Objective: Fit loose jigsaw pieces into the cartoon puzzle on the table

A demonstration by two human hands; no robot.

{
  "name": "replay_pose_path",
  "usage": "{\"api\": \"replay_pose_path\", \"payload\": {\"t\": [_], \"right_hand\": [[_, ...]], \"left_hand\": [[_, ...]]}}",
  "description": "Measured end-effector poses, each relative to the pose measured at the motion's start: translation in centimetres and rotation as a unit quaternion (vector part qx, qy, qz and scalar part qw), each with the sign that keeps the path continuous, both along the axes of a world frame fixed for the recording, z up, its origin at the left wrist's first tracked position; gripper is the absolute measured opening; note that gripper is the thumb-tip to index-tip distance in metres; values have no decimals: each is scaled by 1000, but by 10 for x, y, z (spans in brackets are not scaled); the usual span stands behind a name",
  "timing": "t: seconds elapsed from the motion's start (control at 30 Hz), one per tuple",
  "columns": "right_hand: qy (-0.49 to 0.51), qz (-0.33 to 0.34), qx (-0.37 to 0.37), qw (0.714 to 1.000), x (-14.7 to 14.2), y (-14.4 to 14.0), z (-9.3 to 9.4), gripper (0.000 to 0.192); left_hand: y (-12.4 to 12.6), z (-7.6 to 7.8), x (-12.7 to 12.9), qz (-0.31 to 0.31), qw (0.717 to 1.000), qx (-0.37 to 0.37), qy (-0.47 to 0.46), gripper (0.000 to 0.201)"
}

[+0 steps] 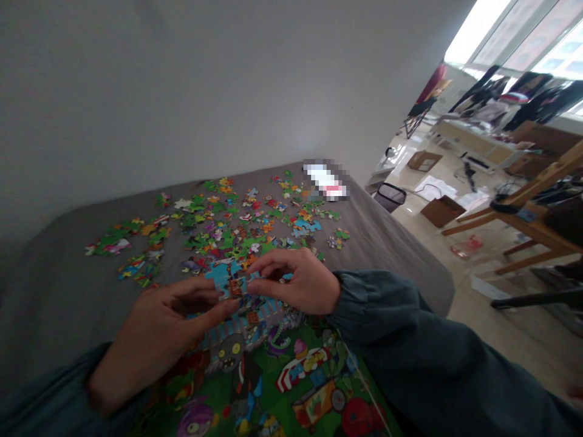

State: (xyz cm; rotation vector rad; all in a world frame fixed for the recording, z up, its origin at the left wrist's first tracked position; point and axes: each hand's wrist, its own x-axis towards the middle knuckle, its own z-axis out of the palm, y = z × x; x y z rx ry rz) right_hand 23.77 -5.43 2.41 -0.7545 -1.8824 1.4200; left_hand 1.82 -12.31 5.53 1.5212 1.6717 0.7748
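Between my two hands is a small joined cluster of jigsaw puzzle pieces (226,279), light blue with a brown patch, raised above a colourful cartoon picture. My left hand (175,318) pinches its left and lower side between thumb and fingers. On the right side, my right hand (291,279) grips the cluster's edge with thumb and forefinger. Below both hands lies the cartoon puzzle picture (255,376), showing a grey zombie and a fruit cart; my forearms cover parts of its sides. Just beyond my fingers, many loose puzzle pieces (246,224) are spread out.
The pieces lie on a grey cloth-covered surface (387,243) against a pale wall (204,91). A blurred phone-like object (325,180) rests near the far right corner. To the right are a wooden chair (537,212), cardboard boxes (441,210) and a cluttered floor.
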Motion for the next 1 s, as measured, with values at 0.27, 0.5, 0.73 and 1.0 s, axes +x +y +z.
{"api": "replay_pose_path", "payload": {"t": [0.27,0.5,0.73,1.0], "right_hand": [[25,18,-56,998,-1,-1,-3,39],[47,33,-59,997,-1,-1,-4,42],[16,-29,16,999,-1,-5,0,30],[31,-10,31,999,0,-3,0,32]], "left_hand": [[2,1,3,24,993,-47,-103,22],[0,5,5,45,991,-54,-113,23],[1,6,10,67,989,-50,-121,23],[1,7,12,63,989,-42,-129,19]]}}
